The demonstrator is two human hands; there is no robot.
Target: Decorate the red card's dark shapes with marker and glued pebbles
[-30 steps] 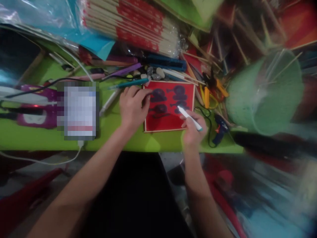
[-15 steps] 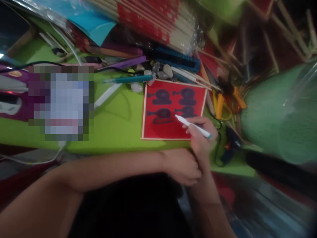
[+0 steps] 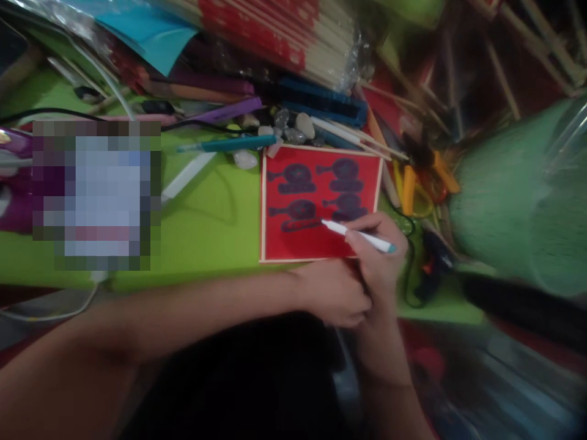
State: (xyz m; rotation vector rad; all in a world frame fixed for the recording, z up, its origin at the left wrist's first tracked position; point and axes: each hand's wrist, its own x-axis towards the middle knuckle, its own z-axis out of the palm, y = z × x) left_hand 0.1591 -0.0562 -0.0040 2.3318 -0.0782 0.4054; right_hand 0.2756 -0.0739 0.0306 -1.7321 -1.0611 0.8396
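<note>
A red card (image 3: 316,241) with several dark drawn shapes lies on the lime-green table (image 3: 211,226). My right hand (image 3: 378,263) pinches a white marker with a teal end (image 3: 358,235), its tip touching the card by the lower shapes. My left hand (image 3: 334,293) rests at the table's front edge just below the card, curled against my right wrist; what its fingers hold, if anything, is hidden.
A teal pen (image 3: 229,145), a white pen (image 3: 186,177) and pebbles (image 3: 293,131) lie beyond the card. A bundle of sticks (image 3: 284,36) sits at the back. Yellow-handled tools (image 3: 413,183), a glue gun (image 3: 433,263) and a green basket (image 3: 518,201) crowd the right. A blurred-out device (image 3: 96,192) sits left.
My left hand left the card's left edge and drew back to the table's front edge beside my right wrist. The marker tip slid left along the lower shapes.
</note>
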